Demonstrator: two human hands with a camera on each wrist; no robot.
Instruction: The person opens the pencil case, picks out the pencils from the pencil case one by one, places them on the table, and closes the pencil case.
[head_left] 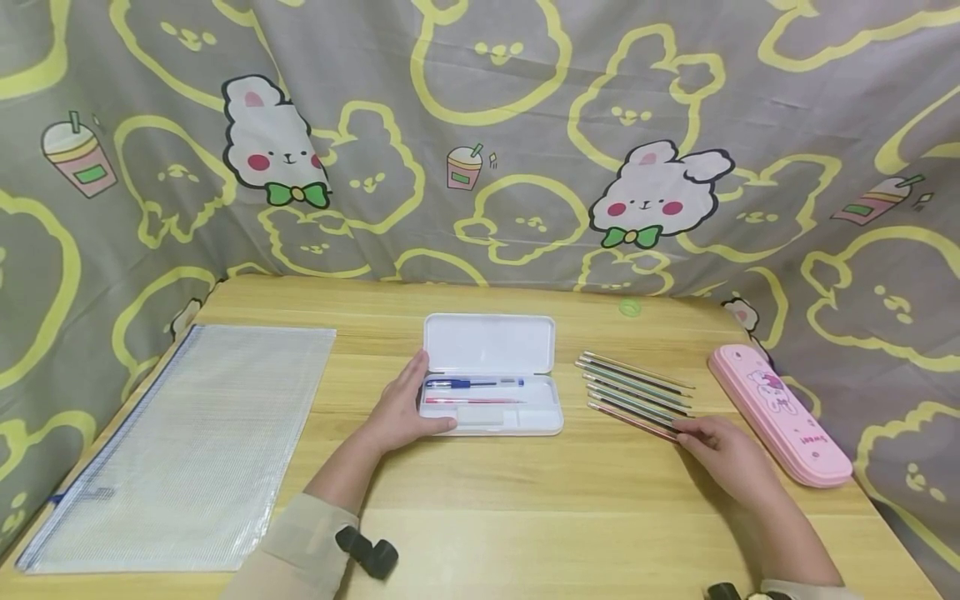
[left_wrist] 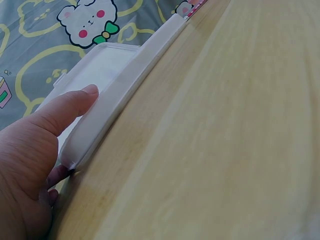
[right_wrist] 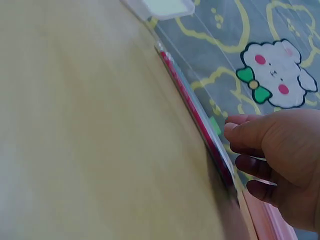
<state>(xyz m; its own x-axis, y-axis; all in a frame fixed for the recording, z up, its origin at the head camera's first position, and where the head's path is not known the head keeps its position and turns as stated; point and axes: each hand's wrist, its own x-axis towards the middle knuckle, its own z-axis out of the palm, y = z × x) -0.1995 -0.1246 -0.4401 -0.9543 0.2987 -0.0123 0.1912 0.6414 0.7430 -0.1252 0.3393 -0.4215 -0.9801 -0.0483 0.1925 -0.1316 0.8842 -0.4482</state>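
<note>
A white pencil case [head_left: 491, 343] lies opened on the table with its lid raised. Inside are a blue pen [head_left: 461, 384], a red-pink pen [head_left: 472, 401] and a white block [head_left: 480, 416] near the front. My left hand [head_left: 408, 404] grips the case's left end, its thumb over the front edge; in the left wrist view the thumb lies on the white front wall. Several pencils [head_left: 637, 383] lie side by side, slanted, right of the case. My right hand [head_left: 723, 454] is at their lower right ends, fingers loosely bent; in the right wrist view no pencil shows between the fingertips.
A pink zipped pencil case [head_left: 780, 417] lies right of my right hand. On the left is a translucent mesh zip pouch [head_left: 202, 450]. A small green ring [head_left: 630, 307] sits at the table's back edge. Patterned cloth [head_left: 495, 150] hangs behind and at both sides.
</note>
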